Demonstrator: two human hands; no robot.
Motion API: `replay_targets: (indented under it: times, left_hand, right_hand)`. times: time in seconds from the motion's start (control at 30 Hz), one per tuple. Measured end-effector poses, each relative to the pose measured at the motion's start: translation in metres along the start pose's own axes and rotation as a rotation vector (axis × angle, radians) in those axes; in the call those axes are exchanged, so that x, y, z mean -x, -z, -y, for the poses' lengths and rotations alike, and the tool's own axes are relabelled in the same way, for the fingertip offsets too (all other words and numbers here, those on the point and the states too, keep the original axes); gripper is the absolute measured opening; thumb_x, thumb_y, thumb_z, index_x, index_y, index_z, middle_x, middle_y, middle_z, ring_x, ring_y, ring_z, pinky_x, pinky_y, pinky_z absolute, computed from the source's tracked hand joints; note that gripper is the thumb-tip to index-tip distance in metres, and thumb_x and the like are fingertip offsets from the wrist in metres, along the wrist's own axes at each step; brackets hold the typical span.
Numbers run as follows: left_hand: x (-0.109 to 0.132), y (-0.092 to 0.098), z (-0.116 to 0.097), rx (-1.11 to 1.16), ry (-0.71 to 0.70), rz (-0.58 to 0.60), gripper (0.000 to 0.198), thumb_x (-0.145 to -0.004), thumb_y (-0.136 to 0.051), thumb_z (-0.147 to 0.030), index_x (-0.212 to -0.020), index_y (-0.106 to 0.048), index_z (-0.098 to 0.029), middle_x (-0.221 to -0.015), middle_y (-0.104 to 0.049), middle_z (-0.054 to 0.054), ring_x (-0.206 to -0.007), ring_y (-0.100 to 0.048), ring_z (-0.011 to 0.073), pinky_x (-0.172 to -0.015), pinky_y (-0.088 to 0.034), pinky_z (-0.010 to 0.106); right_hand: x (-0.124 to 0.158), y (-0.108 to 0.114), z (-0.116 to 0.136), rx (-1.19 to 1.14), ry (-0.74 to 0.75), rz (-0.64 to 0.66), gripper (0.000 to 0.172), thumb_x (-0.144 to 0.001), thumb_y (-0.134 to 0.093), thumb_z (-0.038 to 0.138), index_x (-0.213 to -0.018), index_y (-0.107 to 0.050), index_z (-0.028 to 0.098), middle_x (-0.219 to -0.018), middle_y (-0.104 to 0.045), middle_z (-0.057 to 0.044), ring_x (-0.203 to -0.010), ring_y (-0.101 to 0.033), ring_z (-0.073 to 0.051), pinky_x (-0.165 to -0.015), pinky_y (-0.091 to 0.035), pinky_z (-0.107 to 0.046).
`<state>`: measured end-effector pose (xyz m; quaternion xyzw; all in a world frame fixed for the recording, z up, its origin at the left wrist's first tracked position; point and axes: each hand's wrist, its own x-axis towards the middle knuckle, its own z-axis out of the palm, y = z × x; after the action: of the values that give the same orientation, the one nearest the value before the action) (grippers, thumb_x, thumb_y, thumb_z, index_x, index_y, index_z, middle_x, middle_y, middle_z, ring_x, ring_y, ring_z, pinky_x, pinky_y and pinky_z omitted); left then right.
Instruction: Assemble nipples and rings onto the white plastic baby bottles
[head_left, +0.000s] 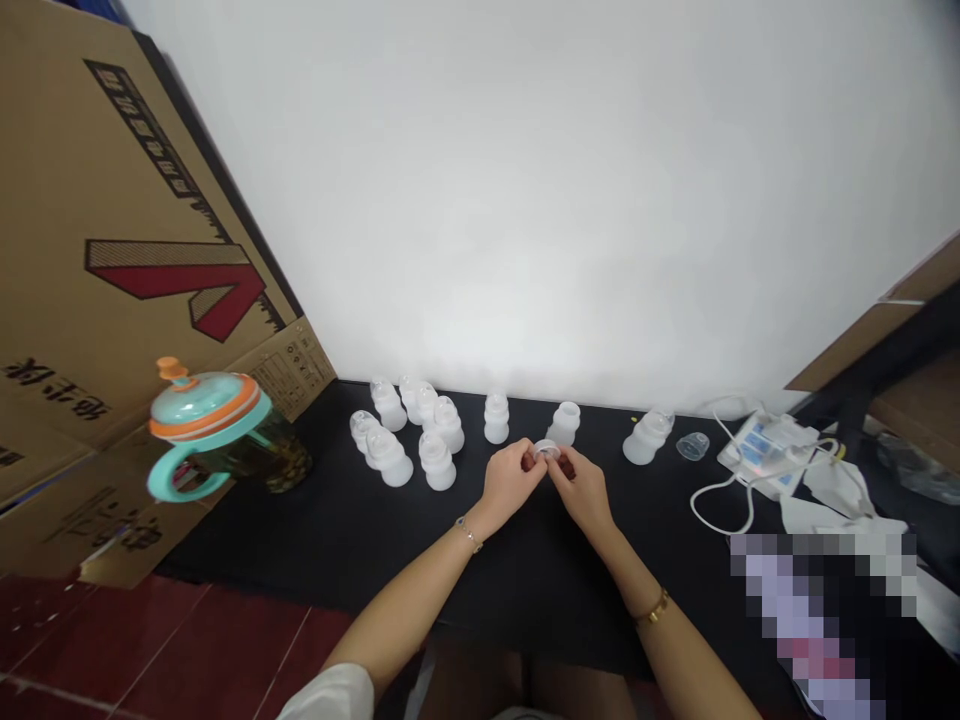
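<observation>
My left hand [511,485] and my right hand [581,490] meet at the front of a black-covered table [525,570]. Between their fingertips they pinch a small clear plastic ring [546,452], possibly a bottle collar. The nearest item is a frosted white bottle body [563,423], standing just beyond my right fingers. Several similar bottle bodies [437,460] stand in a loose cluster to the left of my hands. Another bottle [645,438] stands to the right beside a small clear cup [692,446].
A teal and orange lidded cup [210,415] with a handle stands at the left, against a large cardboard sheet [127,260]. A white corded device [766,455] lies at the right. A white backdrop [570,200] rises behind the table. Red floor tiles [165,640] show below left.
</observation>
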<state>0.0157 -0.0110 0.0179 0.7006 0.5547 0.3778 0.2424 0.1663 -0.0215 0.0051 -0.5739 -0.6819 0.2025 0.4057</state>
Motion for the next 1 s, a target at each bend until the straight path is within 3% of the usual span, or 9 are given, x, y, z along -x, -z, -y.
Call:
replay_targets:
  times: [0.8, 1.0]
  left_hand:
    - [0.001, -0.0017, 0.0029, 0.048, -0.045, -0.024, 0.024, -0.086, -0.055, -0.029, -0.066, -0.047, -0.019, -0.061, -0.049, -0.006, -0.057, -0.044, 0.01, -0.058, -0.028, 0.024]
    - [-0.0008, 0.0004, 0.0023, -0.005, -0.015, -0.008, 0.021, -0.085, -0.058, -0.03, -0.068, -0.052, -0.02, -0.061, -0.052, -0.006, -0.058, -0.046, 0.0101, -0.058, -0.029, 0.024]
  right_hand:
    - [0.0007, -0.0049, -0.002, 0.037, 0.014, -0.001, 0.034, -0.096, -0.047, 0.048, -0.085, -0.065, 0.021, -0.066, -0.06, 0.0, -0.06, -0.054, -0.016, -0.058, -0.036, -0.026]
    - [0.0, -0.0051, -0.0052, 0.012, 0.009, 0.0, 0.031, -0.095, -0.049, 0.045, -0.096, -0.069, 0.021, -0.074, -0.066, -0.002, -0.063, -0.059, -0.017, -0.06, -0.041, -0.026]
